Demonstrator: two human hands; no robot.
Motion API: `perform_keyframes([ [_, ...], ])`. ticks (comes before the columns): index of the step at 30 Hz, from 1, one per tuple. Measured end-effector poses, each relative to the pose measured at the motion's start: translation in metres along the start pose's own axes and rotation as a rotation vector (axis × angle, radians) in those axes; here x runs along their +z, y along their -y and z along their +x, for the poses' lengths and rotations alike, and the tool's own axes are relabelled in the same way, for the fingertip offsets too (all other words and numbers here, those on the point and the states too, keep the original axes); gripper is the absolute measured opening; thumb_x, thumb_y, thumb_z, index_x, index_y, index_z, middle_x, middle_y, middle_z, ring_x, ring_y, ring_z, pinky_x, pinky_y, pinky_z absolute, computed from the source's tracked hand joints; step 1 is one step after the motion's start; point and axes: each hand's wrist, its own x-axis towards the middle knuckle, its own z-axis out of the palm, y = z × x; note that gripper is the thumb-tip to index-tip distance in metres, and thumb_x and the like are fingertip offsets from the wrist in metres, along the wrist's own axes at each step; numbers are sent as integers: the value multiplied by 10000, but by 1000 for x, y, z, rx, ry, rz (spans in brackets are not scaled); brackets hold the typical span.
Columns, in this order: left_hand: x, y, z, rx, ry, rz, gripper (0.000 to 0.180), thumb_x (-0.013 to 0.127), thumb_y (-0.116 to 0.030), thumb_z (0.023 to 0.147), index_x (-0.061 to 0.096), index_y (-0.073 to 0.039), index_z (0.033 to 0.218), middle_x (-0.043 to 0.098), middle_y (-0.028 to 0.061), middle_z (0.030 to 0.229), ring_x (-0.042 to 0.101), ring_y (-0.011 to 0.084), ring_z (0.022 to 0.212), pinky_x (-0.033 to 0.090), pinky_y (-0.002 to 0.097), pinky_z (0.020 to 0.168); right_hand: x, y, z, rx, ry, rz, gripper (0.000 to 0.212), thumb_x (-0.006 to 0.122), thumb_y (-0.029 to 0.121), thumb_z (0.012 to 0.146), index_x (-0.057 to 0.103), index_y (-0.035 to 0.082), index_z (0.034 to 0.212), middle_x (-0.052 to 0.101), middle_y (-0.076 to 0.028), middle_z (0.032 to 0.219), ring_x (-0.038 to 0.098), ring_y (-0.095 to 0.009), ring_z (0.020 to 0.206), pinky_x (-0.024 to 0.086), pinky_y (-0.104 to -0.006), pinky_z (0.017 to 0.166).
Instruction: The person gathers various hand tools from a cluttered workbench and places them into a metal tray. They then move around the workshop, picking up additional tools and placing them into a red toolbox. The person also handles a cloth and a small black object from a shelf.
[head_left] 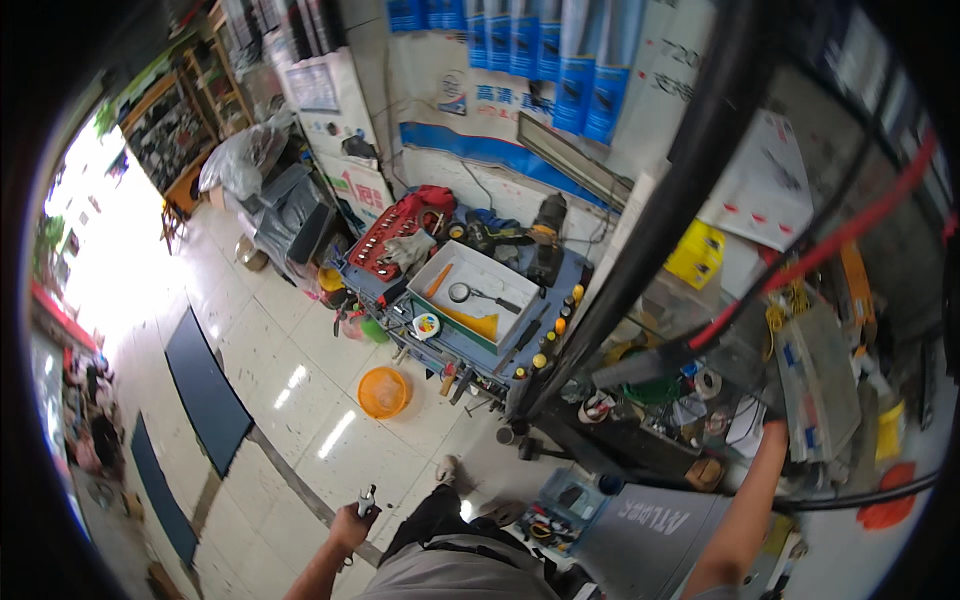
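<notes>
at the lower centre-left of the frame, the left hand (pixel 350 524) is closed around a silver metal hand tool (pixel 367 497), probably gripped low to leave its upper end free. near the middle, a shallow white rectangular tray (pixel 468 267) sits on a blue-grey worktop (pixel 573 271), its raised walls likely stopping the round-headed, black-handled tool (pixel 484 296) sliding off. at right, the right hand (pixel 774 430) reaches near a clear plastic case (pixel 822 385), fingers too hidden to tell whether they grip anything.
</notes>
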Motion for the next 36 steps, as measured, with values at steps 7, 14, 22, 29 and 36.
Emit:
perform_keyframes([
  [7,-20,-51,79,67,92,50,409,700,-377,897,672,30,868,662,256,748,653,437,703,500,488,653,-56,-21,-105,-120,304,573,293,471,238,1016,688,50,957,649,-68,812,619,-182,749,504,-284,662],
  [14,-64,-91,200,197,169,-62,374,690,-361,905,690,11,944,682,275,849,666,452,839,518,479,730,51,-216,-313,13,-610,347,196,567,210,984,692,58,985,649,-59,818,586,-164,708,510,-281,681],
  [22,-146,-101,369,345,226,-15,337,725,-309,891,674,21,933,687,248,818,687,419,823,529,461,701,376,-314,-366,-76,582,-1016,260,681,197,923,697,62,1145,725,-143,1058,701,-288,962,544,-364,871],
  [29,-193,-100,426,256,191,-115,291,706,-274,920,694,16,926,686,185,731,691,265,683,509,402,637,484,-420,-264,-97,1235,-1654,374,695,185,843,676,131,1213,666,-152,1171,618,-359,1112,490,-457,980],
  [36,-199,-70,412,120,216,-200,221,684,-223,941,721,-7,969,705,108,763,628,154,690,508,334,669,513,-421,-269,-264,1444,-2074,293,545,172,921,691,216,1171,650,-112,1187,600,-337,1153,505,-614,883],
])
